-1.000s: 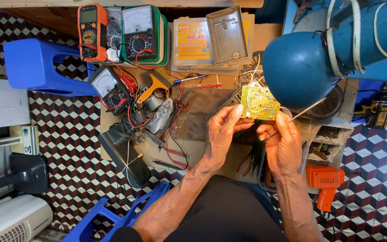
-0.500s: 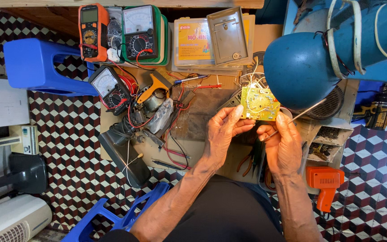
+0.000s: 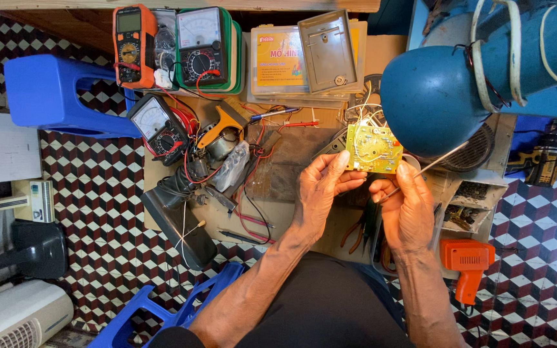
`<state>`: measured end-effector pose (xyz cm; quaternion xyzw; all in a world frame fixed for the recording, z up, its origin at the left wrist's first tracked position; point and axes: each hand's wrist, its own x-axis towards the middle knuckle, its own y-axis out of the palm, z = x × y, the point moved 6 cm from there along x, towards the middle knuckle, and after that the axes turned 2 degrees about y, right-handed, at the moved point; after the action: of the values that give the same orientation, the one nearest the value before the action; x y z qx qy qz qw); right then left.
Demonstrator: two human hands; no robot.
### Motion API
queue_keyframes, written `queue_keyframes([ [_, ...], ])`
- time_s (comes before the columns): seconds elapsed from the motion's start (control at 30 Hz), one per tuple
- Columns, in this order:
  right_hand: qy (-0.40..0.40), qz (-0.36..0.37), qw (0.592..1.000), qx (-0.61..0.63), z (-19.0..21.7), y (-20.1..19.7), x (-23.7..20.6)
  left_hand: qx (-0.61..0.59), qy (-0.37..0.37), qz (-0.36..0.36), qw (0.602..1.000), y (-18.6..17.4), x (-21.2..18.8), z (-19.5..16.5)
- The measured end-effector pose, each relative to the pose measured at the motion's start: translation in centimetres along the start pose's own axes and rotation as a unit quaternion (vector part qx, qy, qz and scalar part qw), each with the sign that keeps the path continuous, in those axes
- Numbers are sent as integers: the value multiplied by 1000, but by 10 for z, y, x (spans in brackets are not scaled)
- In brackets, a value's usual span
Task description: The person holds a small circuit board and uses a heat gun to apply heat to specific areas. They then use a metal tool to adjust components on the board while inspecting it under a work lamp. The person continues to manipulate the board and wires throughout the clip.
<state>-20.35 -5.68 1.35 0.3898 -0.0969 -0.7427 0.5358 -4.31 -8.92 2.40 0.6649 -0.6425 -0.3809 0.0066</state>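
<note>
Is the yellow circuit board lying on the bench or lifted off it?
Lifted: the left hand pinches the circuit board by its lower edge above the workbench, its wires trailing behind.

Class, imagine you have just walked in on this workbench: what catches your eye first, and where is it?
At centre, the left hand holds up a yellow-green circuit board, while the right hand grips a thin metal tool. A big blue lamp shade looms just right of the board, and three multimeters cluster at the bench's top left.

Bright, even daylight fills the sharp overhead view. Soft shadows only; the blue lamp shade [image 3: 430, 96] at two o'clock shows mild sheen. Edges bend slightly.
</note>
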Motion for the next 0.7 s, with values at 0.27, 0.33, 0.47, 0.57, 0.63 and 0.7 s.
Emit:
queue_keyframes([
  [0.27, -11, -25, 984, -175, 2, -20, -10, 39, 40, 4, 998, -7, 5, 15],
  [0.33, 2, -45, 984, -175, -1, -35, -18, 63, 59, 38, 996, -3, -1, 20],
  [0.47, 21, -75, 987, -142, -10, -68, -37, 126, 41, 39, 990, -7, -30, 35],
  [0.57, 13, -119, 986, -120, -16, -90, -53, 156, 31, 38, 987, -27, -53, 36],
  [0.63, 9, -131, 988, -80, -18, -99, -61, 168, 35, 25, 985, -46, -58, 30],
  [0.7, -4, -149, 987, -56, -19, -102, -67, 151, 31, 5, 988, -64, -55, 24],
])
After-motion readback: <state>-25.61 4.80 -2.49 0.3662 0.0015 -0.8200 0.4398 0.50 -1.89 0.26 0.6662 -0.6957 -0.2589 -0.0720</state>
